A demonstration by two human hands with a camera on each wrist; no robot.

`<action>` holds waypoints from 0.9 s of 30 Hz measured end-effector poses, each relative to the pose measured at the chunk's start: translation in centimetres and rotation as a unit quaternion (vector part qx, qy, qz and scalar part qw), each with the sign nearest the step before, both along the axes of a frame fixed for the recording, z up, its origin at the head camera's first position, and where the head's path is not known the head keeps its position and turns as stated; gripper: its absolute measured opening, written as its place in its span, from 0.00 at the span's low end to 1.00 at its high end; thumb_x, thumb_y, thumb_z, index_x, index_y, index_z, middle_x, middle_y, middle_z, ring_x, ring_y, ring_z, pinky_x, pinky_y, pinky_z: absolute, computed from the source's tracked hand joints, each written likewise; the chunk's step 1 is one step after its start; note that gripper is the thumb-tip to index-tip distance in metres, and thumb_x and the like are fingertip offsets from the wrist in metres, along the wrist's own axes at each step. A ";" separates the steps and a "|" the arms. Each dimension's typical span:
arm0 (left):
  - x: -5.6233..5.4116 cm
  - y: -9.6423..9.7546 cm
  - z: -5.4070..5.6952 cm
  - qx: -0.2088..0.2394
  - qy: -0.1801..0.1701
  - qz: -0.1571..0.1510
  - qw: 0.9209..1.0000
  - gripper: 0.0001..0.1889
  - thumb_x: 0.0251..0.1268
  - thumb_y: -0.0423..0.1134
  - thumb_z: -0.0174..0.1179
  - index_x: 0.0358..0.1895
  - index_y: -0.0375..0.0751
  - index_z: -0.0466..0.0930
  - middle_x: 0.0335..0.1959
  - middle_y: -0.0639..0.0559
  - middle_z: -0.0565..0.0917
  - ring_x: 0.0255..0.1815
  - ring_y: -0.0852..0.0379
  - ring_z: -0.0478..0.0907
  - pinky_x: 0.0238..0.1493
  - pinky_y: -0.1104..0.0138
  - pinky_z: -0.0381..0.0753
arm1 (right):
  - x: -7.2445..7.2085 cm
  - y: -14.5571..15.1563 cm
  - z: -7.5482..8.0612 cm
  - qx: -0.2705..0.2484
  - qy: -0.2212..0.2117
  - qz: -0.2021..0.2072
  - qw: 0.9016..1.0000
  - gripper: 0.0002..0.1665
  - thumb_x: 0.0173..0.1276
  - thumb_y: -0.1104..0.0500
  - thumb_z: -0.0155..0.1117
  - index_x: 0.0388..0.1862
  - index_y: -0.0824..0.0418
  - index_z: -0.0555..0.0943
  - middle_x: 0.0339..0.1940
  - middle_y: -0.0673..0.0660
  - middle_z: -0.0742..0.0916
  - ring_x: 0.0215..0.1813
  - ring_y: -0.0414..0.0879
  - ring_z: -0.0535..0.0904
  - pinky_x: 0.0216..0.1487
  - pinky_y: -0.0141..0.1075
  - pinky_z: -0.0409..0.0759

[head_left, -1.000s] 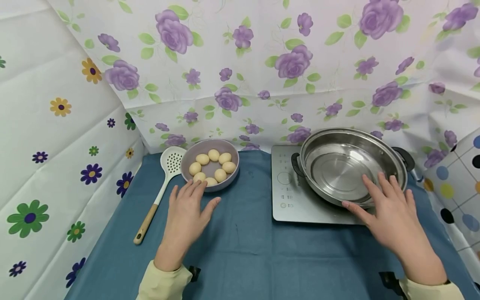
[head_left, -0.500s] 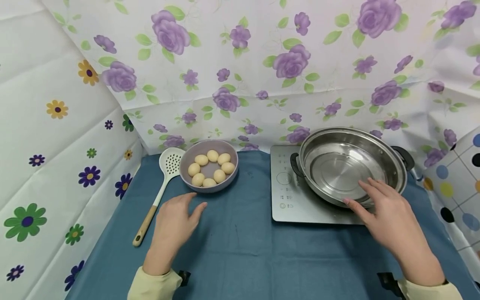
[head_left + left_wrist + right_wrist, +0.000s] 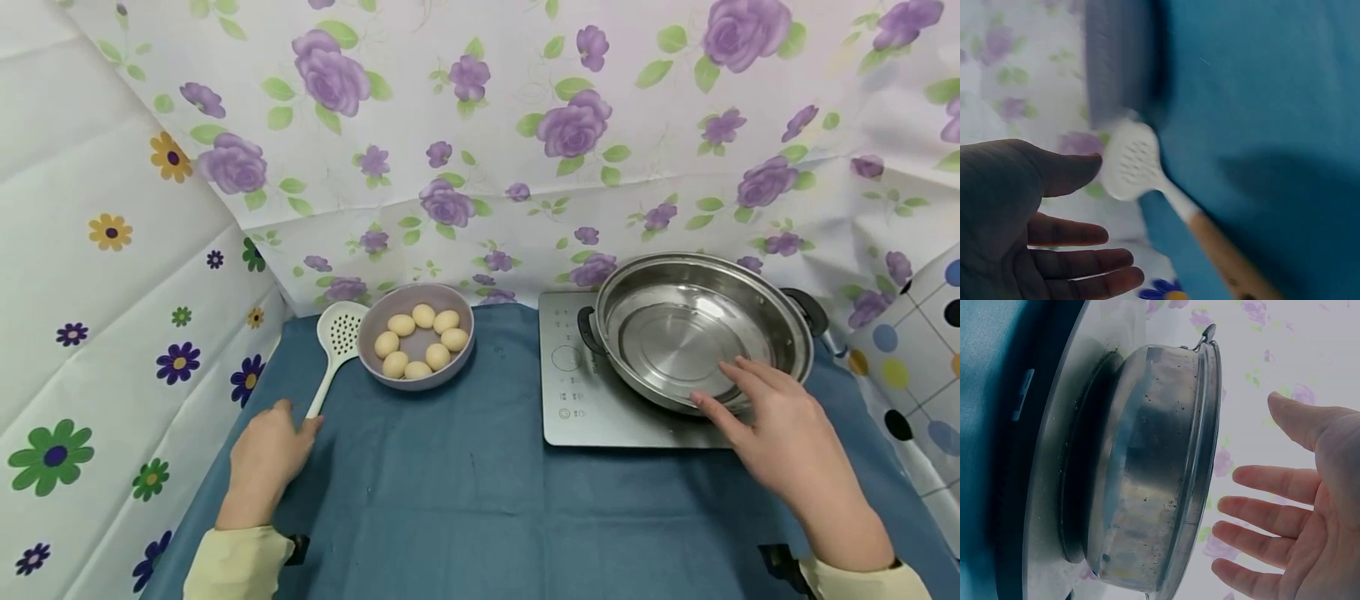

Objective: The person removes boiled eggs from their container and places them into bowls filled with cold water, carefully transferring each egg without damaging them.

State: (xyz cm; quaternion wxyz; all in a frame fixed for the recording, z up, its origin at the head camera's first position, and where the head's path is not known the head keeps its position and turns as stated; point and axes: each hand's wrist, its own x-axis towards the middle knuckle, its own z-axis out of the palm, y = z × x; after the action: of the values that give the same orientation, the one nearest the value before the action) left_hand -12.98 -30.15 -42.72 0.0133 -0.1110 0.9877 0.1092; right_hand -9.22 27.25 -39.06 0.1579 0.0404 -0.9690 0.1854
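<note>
My left hand hovers over the wooden handle of a white skimmer, hiding most of that handle in the head view. The left wrist view shows the fingers apart from the skimmer handle, holding nothing. A mauve bowl with several pale eggs stands just right of the skimmer's perforated head. Over the near right rim of a steel pot is my right hand. Its fingers are spread and hold nothing; the right wrist view shows them apart from the pot's side.
The pot sits on a silver induction cooker, its two black handles pointing left and right. Blue cloth covers the table. Flowered sheets hang at the back and left side, and a dotted sheet at the right.
My left hand has moved from the bowl's front edge leftward and down to the skimmer handle. The right hand's fingers have drawn in slightly; it stays by the pot.
</note>
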 end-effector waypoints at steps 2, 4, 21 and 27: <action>-0.3 -0.7 -0.9 0.011 -0.030 0.009 0.999 0.29 0.66 0.55 0.51 0.51 0.28 0.71 0.31 0.35 0.78 0.25 0.47 0.75 0.20 0.58 0.69 | 0.0 0.0 -0.1 -0.001 -0.001 0.000 1.000 0.39 0.61 0.36 0.60 0.58 0.66 0.76 0.60 0.70 0.76 0.60 0.68 0.68 0.53 0.64 0.65; -0.5 -1.2 -1.7 0.019 -0.054 0.018 0.998 0.27 0.66 0.56 0.50 0.47 0.30 0.72 0.26 0.40 0.75 0.22 0.50 0.72 0.19 0.61 0.67 | 0.0 0.1 -0.2 -0.002 -0.002 0.001 1.000 0.39 0.61 0.36 0.60 0.58 0.66 0.76 0.60 0.70 0.76 0.60 0.68 0.68 0.53 0.64 0.65; -1.0 -1.9 -4.5 0.025 -0.114 0.046 0.992 0.16 0.64 0.47 0.57 0.28 0.36 0.71 0.21 0.43 0.72 0.20 0.50 0.71 0.18 0.62 0.66 | 0.1 -0.9 -0.1 -0.048 -0.036 -0.015 0.998 0.31 0.63 0.34 0.56 0.49 0.57 0.81 0.46 0.61 0.85 0.38 0.55 0.83 0.36 0.53 0.76; -0.8 -1.7 -4.1 0.051 -0.117 0.064 0.990 0.14 0.64 0.43 0.55 0.30 0.32 0.74 0.20 0.42 0.73 0.18 0.50 0.72 0.17 0.62 0.68 | 0.0 -1.2 -0.3 -0.082 -0.023 -0.013 0.996 0.25 0.64 0.37 0.56 0.47 0.53 0.82 0.40 0.55 0.87 0.38 0.51 0.84 0.35 0.49 0.80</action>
State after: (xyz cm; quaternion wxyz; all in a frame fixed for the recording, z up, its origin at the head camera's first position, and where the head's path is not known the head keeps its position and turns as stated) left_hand -13.80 -31.83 -46.85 0.1276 -0.1849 0.9633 0.1467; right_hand -9.18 26.01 -39.35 0.1405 0.0105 -0.9544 0.2631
